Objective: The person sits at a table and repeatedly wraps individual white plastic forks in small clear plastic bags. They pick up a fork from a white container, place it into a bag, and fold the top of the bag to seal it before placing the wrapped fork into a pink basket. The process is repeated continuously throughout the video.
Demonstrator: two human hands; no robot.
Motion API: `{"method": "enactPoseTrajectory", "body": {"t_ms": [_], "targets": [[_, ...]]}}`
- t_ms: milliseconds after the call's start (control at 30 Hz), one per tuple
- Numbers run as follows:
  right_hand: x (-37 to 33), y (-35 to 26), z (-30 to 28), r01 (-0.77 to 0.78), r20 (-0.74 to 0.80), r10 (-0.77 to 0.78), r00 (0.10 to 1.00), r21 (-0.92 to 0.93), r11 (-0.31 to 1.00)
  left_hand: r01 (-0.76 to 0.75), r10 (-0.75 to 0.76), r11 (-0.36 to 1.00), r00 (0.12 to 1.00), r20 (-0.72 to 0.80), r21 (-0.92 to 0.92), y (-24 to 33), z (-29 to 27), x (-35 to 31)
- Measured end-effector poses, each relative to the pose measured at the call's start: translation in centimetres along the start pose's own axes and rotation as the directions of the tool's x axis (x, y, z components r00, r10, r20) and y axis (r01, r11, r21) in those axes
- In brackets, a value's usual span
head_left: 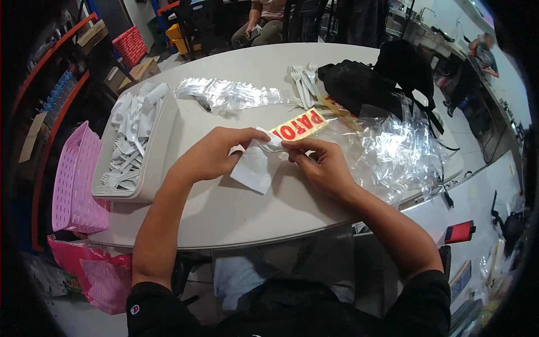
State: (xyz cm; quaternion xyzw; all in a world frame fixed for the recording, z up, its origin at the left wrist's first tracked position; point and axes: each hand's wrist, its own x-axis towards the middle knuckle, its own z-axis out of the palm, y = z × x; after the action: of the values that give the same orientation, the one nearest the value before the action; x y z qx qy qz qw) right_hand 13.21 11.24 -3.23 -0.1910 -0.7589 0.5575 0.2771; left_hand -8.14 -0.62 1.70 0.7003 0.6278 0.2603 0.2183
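Note:
A white paper napkin [254,169] hangs above the middle of the table, one corner folded over at its top. My left hand [216,151] pinches its upper edge between thumb and fingers. The fingertips of my right hand [320,163] are closed on the right side of the fold. A slim white piece shows there between the hands, too small to name for sure. Behind the hands lies a yellow label with red lettering [303,124]. Several white plastic forks [300,84] rest farther back.
At left stands a bin [160,146] of white forks and napkin bundles, beside a pink basket [73,180]. Clear plastic sleeves [230,92] lie at the back. A black bag [356,87] and crumpled clear plastic [387,157] cover the right. A person [266,22] sits across the table [224,219].

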Motion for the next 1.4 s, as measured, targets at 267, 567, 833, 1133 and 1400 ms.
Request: {"method": "enactPoseTrajectory", "body": {"t_ms": [267,567,833,1133,1400], "targets": [[0.1,-0.5,-0.2,-0.074,0.015,0.073,0.997,0.094,0.993,-0.153,0.178,0.975,0.971,-0.157,0.161,-0.3,0.6,0.0],[-0.3,-0.2,0.2,0.040,-0.013,-0.042,0.999,-0.108,0.993,-0.202,0.184,0.979,0.898,-0.399,-0.003,-0.3,2.2,0.6],[0.0,0.4,0.2,0.047,0.026,-0.045,0.999,-0.067,0.997,-0.089,0.016,0.987,0.884,-0.468,-0.134,0.1,4.3,1.0],[-0.3,0.5,0.4,0.040,0.010,-0.039,0.999,-0.023,0.999,-0.056,0.029,0.998,0.861,-0.507,-0.038,0.2,4.7,1.5],[-0.5,-1.1,0.7,0.016,-0.018,-0.019,1.000,-0.124,0.992,-0.035,-0.007,0.997,0.840,-0.543,-0.068,0.2,4.7,1.5]]}}
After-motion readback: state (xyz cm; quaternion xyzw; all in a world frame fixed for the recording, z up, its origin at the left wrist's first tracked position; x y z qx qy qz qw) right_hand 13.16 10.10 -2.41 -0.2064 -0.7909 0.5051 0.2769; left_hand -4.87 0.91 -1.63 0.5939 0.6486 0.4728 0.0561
